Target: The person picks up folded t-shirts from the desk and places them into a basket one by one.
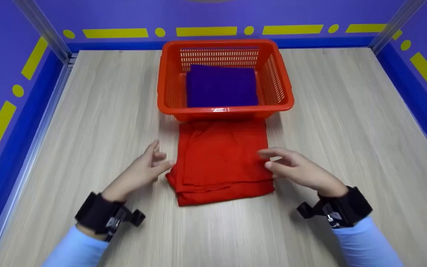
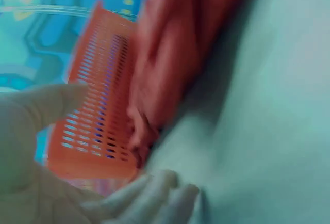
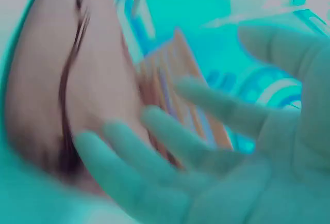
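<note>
Light-blue sleeves and black wrist straps fill the bottom of the frame. Left hand (image 1: 145, 168), lower left of centre, has relaxed, spread fingers and holds nothing; fingertips are just beside the left edge of the red folded cloth (image 1: 221, 159). Right hand (image 1: 297, 168), lower right of centre, is also loose and holds nothing, w/ fingertips at the cloth's right edge; touching or not, I cannot tell. Cloth lies flat at frame centre on the tabletop (image 1: 347, 122), a pale wood-grain surface, its far edge against the orange basket (image 1: 171, 78). Basket stands upper centre w/ a purple folded cloth (image 1: 221, 85) inside. Around the tabletop are blue-purple walls (image 1: 6, 48) w/ yellow dashes and dots, and metal rails in the corners. Wrist views are blurred.
</note>
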The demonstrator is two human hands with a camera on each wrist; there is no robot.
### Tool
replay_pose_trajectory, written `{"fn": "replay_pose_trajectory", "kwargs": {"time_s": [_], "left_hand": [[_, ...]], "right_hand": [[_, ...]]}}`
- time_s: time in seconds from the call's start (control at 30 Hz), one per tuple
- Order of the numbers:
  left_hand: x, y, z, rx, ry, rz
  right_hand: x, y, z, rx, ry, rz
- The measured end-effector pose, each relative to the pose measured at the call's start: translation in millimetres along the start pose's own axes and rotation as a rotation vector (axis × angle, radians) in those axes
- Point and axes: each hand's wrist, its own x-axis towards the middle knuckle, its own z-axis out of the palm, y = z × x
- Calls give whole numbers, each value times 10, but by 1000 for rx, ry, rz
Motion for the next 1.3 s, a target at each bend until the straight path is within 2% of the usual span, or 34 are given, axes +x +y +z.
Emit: {"fn": "replay_pose_trajectory", "kwargs": {"time_s": [0.1,0.17,0.23,0.33,0.43,0.53,0.63,0.73,0.8,0.97,1.1,1.3], "left_hand": [[-189,-39,54,-53,-29,-48],[-267,-64,100,-115,-59,-79],[-300,-83,165,-218,-75,-109],[-265,-84,296,-413,-58,-141],[-171,-59,445,-553,-8,-143],[-72,-30,545,-627,11,-113],[33,-19,602,-710,-18,-75],[127,-38,633,-814,-64,-35],[186,-59,649,-882,-98,-29],[318,-75,666,-986,-146,-50],[401,-54,689,-999,-167,-59],[463,-54,717,-961,-161,-72]], "right_hand": [[-72,64,-89,40,92,72],[-99,111,-133,115,104,122],[-85,164,-167,235,90,157],[4,250,-204,454,64,189],[104,319,-226,627,46,205],[179,361,-216,714,20,194],[223,398,-187,784,-35,148],[279,417,-149,842,-84,107],[321,415,-110,867,-86,100],[466,378,42,882,23,165],[574,359,178,877,100,234],[630,381,264,851,136,297]]}}
